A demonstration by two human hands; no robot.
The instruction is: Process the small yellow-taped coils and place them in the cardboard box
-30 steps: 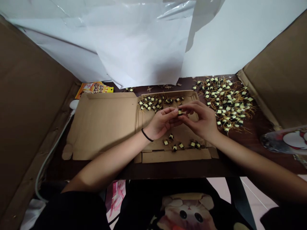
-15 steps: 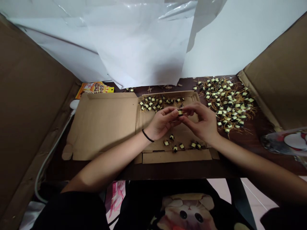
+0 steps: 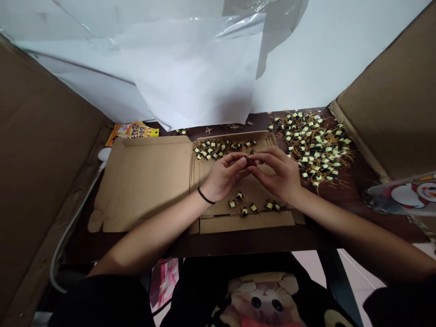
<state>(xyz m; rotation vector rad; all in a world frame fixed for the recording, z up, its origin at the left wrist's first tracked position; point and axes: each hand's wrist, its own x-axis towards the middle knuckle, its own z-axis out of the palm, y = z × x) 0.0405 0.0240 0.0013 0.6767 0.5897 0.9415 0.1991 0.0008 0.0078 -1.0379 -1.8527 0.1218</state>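
Observation:
A small coil component (image 3: 247, 160), dark at this angle, is pinched between the fingertips of both hands above the cardboard box. My left hand (image 3: 225, 176), with a black band at its wrist, holds it between thumb and fingers. From the other side, the thumb and fingers of my right hand (image 3: 278, 176) close on it too; fingers hide much of the part. Beneath the hands, several similar black coils with pale yellow tape (image 3: 253, 207) and thin wires lie near the box's front edge. Another cluster of coils (image 3: 209, 149) sits along its back.
The open cardboard box (image 3: 150, 181) lies flat on a dark table (image 3: 218, 245). A large pile of coils (image 3: 313, 145) spreads at the right, near a clear printed bottle (image 3: 402, 195). A yellow packet (image 3: 134, 131) and a white cable (image 3: 73, 215) are at the left. Cardboard walls flank the table.
The held coil has turned between the fingers, so its yellow tape no longer shows. Both hands stay over the box, and the whole view has shifted slightly.

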